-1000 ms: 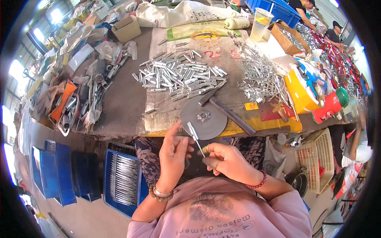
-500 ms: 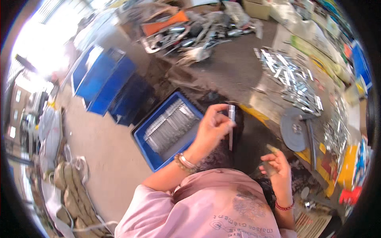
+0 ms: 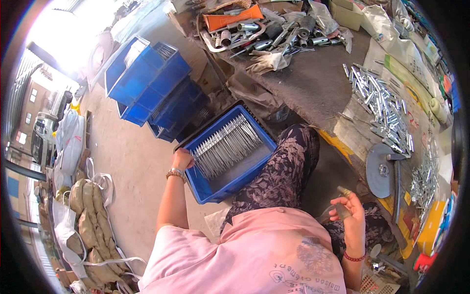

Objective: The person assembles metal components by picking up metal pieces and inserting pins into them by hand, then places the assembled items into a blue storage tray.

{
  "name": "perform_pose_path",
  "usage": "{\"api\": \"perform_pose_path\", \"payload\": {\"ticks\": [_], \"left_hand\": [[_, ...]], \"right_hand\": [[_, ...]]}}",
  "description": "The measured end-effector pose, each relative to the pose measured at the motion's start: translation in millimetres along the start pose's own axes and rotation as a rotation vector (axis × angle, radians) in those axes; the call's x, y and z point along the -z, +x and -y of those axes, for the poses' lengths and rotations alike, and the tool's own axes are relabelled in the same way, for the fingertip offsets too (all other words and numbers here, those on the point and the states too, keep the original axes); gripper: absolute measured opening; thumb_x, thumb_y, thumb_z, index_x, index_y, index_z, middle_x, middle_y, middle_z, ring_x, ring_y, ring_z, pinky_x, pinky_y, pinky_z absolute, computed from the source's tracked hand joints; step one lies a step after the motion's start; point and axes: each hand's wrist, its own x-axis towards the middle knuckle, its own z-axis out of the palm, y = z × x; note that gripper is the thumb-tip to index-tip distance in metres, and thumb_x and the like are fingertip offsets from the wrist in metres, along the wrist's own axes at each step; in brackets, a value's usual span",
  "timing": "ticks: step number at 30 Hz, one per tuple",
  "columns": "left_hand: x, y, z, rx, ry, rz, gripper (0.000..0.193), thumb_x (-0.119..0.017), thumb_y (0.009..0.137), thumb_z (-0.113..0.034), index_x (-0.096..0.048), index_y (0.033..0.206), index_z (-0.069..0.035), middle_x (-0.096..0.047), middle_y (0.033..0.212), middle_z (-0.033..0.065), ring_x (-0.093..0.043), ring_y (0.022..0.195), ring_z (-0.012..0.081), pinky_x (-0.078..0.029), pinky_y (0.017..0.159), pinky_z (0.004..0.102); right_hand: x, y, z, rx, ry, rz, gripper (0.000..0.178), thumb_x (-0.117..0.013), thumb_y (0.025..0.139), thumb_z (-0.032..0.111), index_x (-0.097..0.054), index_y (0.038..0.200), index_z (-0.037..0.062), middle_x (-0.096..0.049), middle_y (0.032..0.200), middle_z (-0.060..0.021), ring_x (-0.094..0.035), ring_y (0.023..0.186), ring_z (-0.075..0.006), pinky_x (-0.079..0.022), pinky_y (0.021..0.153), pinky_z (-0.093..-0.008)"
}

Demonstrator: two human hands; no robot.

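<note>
My left hand (image 3: 183, 159) is at the left side of a blue bin (image 3: 225, 189), its fingers pinched on a slim metal rod at the end of the row. Inside the bin, many silvery rods (image 3: 226, 146) lie side by side in a dense row. The bin sits tilted beside my patterned trouser leg (image 3: 274, 171). Away to the right, my right hand (image 3: 348, 211) hovers over my lap with fingers loosely bent and apart, holding nothing I can see. A yellowish cover sits on one fingertip and a grey one on the thumb.
Stacked blue bins (image 3: 147, 88) stand beyond my left hand. The workbench (image 3: 313, 85) carries a heap of metal tubes and tools (image 3: 274, 34), a pile of shiny metal pieces (image 3: 379, 103), a grey disc (image 3: 379, 171) and a hammer-like tool (image 3: 397, 188). Tan sacks (image 3: 90, 215) lie at left.
My left hand has moved left and down from above my lap to the bin's left side, carrying the metal rod. My right hand has barely moved. The view has shifted.
</note>
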Motion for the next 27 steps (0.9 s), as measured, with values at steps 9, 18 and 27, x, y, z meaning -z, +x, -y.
{"api": "perform_pose_path", "payload": {"ticks": [9, 18, 27], "left_hand": [[-19.2, 29.8, 15.1, -0.027, 0.224, 0.25, 0.023, -0.069, 0.097, -0.012, -0.078, 0.084, 0.003, -0.08, 0.076, 0.0194, -0.079, 0.06, 0.0239, -0.063, 0.052, 0.0367], [-2.9, -26.5, -109.0, -0.372, 0.079, -0.118, 0.023, -0.069, 0.107, -0.021, -0.08, 0.111, -0.001, -0.076, 0.079, 0.0127, -0.076, 0.067, 0.0239, -0.058, 0.059, 0.0382], [-92.6, -219.0, -361.0, -1.218, -0.351, 0.235, 0.014, -0.078, 0.098, -0.001, -0.079, 0.112, -0.002, -0.076, 0.093, 0.0075, -0.072, 0.08, 0.0164, -0.057, 0.073, 0.03]], "right_hand": [[2.6, -2.4, -9.4, -0.048, 0.001, -0.05, 0.039, -0.065, 0.11, 0.006, -0.061, 0.149, 0.0012, -0.074, 0.115, -0.0082, -0.072, 0.086, -0.0116, -0.06, 0.075, -0.025], [9.9, 0.4, -18.5, -0.068, 0.029, 0.057, 0.038, -0.064, 0.111, 0.008, -0.064, 0.15, 0.0081, -0.075, 0.119, -0.0074, -0.073, 0.093, -0.0129, -0.061, 0.082, -0.0276], [-1.5, -7.1, 10.9, 0.007, -0.177, 0.111, 0.04, -0.059, 0.111, 0.001, -0.064, 0.15, 0.0065, -0.075, 0.118, -0.0042, -0.071, 0.098, -0.01, -0.058, 0.086, -0.0264]]}}
